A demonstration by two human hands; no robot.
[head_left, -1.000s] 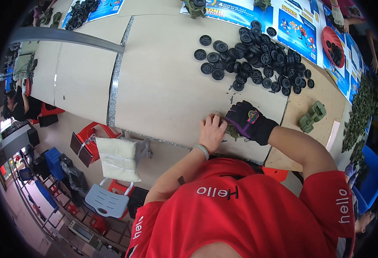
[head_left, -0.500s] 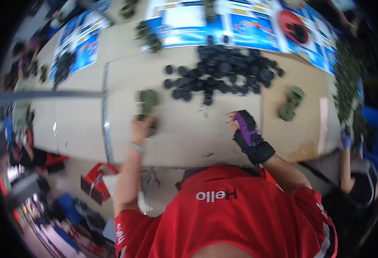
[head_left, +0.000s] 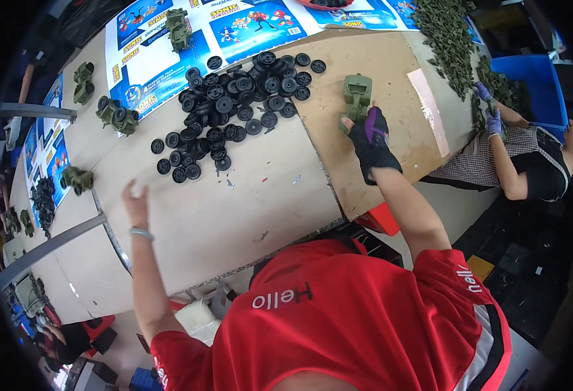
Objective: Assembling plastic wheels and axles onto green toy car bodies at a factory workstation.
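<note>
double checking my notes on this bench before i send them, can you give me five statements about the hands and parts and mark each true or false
1. The right hand wears a black and purple glove. True.
2. The left hand grasps a black wheel. False: it is bare, and nothing shows in it.
3. The right hand touches a green toy part over the tan board. True.
4. The black wheels stand in one neat row. False: they lie in a loose heap with a few strays.
5. The co-worker at the right wears purple gloves. True.
</note>
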